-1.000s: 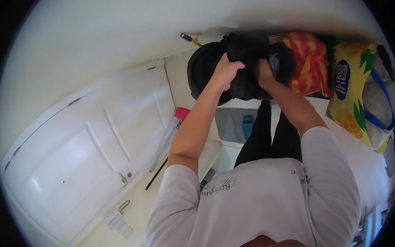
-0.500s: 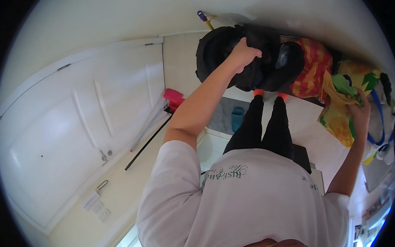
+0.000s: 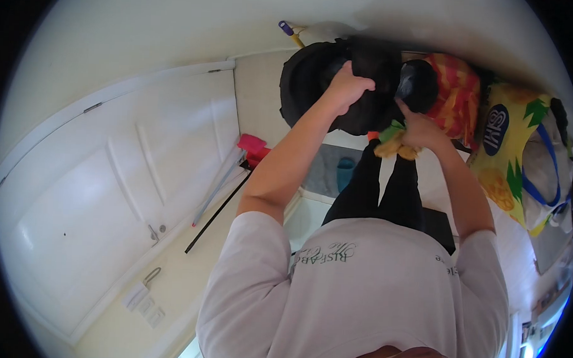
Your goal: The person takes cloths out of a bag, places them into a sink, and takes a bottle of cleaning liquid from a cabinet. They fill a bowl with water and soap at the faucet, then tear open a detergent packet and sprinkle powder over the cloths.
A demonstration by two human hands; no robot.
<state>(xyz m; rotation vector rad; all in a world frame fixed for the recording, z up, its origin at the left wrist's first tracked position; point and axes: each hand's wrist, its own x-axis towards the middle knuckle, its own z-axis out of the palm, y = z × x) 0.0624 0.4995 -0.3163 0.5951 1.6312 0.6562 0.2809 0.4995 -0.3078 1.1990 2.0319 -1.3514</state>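
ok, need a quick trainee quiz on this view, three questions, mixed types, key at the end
1. Multiple choice. The crumpled bundle in the right hand is:
a) blue and white
b) green and yellow
c) pink and black

2. True or false. The left hand is on the black bag.

3. Fill in the blank. Next to the red-patterned bag is a large yellow bag printed with the fruit called ____.

Key: 1 b; 2 true; 3 pineapple
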